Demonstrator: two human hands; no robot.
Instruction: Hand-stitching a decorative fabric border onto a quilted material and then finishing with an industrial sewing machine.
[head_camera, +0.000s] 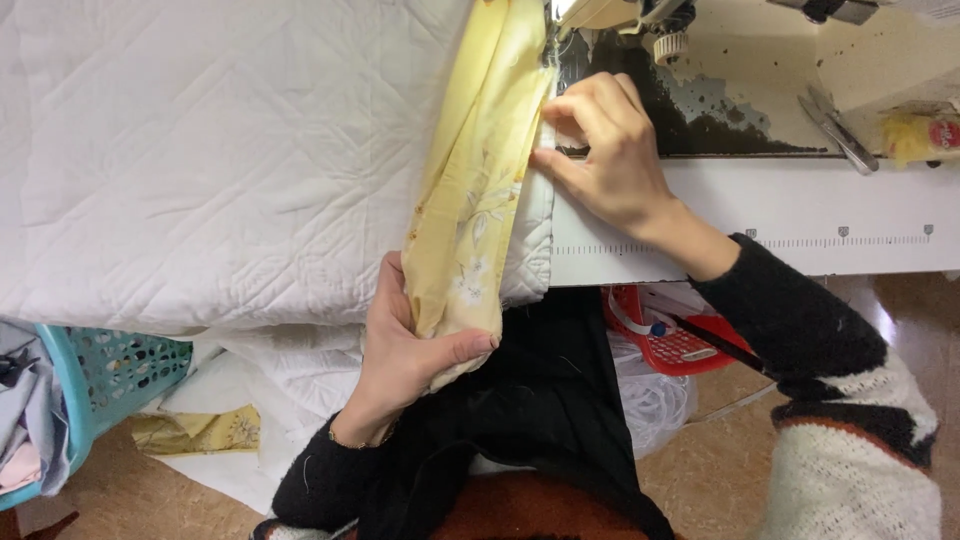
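A yellow floral fabric strip (480, 170) lies along the right edge of a white quilted cloth (220, 150) on a sewing table. My left hand (405, 345) grips the strip's near end at the table's front edge, thumb over the fabric. My right hand (605, 150) pinches the quilt's edge beside the strip, just in front of the sewing machine (640, 20) needle area. Both sleeves are dark knit.
The white table (800, 215) carries a printed ruler scale along its front. Metal scissors (835, 125) and a yellow object (915, 135) lie at the back right. A turquoise basket (95, 380) stands on the floor left, a red basket (680, 345) under the table.
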